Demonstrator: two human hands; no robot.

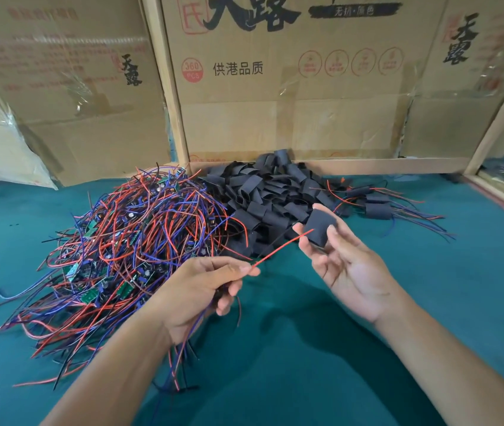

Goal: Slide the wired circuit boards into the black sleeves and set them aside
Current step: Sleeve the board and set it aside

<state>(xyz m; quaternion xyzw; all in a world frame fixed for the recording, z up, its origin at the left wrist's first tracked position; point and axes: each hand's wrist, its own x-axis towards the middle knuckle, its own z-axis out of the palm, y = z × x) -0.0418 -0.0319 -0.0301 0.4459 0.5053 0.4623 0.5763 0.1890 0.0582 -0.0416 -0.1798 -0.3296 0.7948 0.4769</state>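
Observation:
My left hand (204,290) grips a wired circuit board whose board is hidden in my palm; its red wire (278,249) and a black wire stick out toward the right, and more wires hang below my wrist. My right hand (337,256) pinches one black sleeve (320,229) between thumb and fingers, its opening facing the wire tips. The red wire's end just touches the sleeve's mouth. A big tangled heap of wired boards (127,241) lies to the left. A pile of empty black sleeves (272,195) sits behind my hands.
Several finished sleeved boards (377,204) with trailing wires lie at the right of the sleeve pile. Everything rests on a green cloth table (306,348). Cardboard boxes (275,87) and wooden frames wall off the back.

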